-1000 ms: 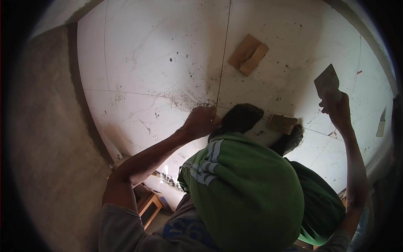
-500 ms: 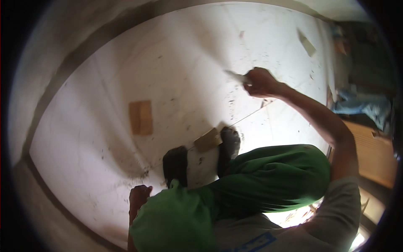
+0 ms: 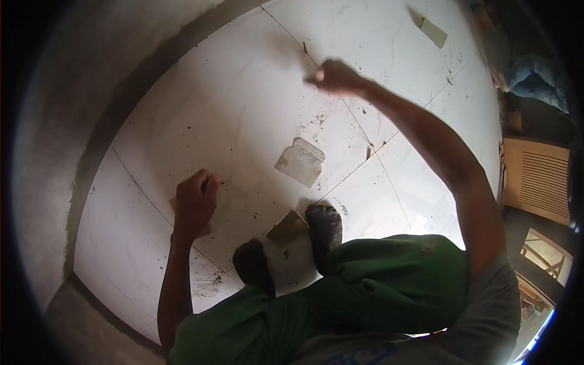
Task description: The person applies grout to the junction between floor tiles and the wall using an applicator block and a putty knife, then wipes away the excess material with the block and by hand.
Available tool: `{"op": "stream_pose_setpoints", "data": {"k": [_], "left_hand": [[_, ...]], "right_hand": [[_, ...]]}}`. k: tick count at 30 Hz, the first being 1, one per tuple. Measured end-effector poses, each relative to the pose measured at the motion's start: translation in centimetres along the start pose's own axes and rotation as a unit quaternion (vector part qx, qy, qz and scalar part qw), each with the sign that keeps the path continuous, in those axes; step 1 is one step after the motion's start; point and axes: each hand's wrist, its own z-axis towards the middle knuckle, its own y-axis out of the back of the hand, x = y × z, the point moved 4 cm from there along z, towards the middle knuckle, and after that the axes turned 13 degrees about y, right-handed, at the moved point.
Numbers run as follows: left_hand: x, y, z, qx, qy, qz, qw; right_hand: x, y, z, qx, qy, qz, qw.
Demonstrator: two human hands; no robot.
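Observation:
My left hand (image 3: pixel 196 201) is low over the white tiled floor (image 3: pixel 152 131), its fingers curled together. A tiny dark tip shows at them, too small to name. Beneath it a brown flat piece (image 3: pixel 173 205) is mostly covered by the hand. My right hand (image 3: pixel 337 78) reaches far forward to a tile joint, its fingers drawn in and slightly blurred; what they hold, if anything, is hidden. Between the hands a pale grey flat scraper (image 3: pixel 302 161) with a scalloped edge lies on the tiles, touched by neither hand.
A tan block (image 3: pixel 288 228) lies between my dark shoes (image 3: pixel 324 228). Small brown slivers (image 3: pixel 368 153) stand at the tile joints among scattered crumbs. Another pale flat piece (image 3: pixel 434 32) lies far right. A bare wall (image 3: pixel 121 79) curves along the left; a louvred wooden panel (image 3: pixel 541 179) is at right.
The scraper has left my right hand and now lies on the floor. That hand has moved forward and left. My left hand has come forward from beside my knee, over the brown piece.

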Motion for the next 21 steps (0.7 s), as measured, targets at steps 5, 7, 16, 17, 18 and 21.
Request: {"op": "stream_pose_setpoints", "data": {"k": [5, 7, 16, 17, 18, 21], "left_hand": [[-3.2, -2.5, 0.9, 0.028, 0.011, -0.018, 0.999], [-3.1, -3.8, -0.2, 0.07, 0.025, -0.023, 0.997], [1.1, -6.6, -1.0, 0.082, 0.144, -0.084, 0.983], [1.4, -6.3, -1.3, 0.065, 0.13, -0.086, 0.986], [1.4, -6.6, -1.5, 0.051, 0.113, -0.092, 0.988], [1.0, -7.3, -1.5, 0.039, 0.093, -0.097, 0.99]], "right_hand": [[-1.6, 5.0, 8.1, -0.022, -0.076, -0.016, 0.997], [-3.7, 4.3, 9.6, 0.016, -0.045, -0.008, 0.999], [-4.4, 0.4, 4.4, 0.026, 0.171, -0.247, 0.954], [-3.3, -0.3, 2.9, 0.069, 0.091, -0.204, 0.972], [-3.6, -0.8, 0.0, 0.04, 0.059, -0.103, 0.992], [-7.2, -2.5, -8.8, 0.028, 0.007, -0.012, 0.999]]}}
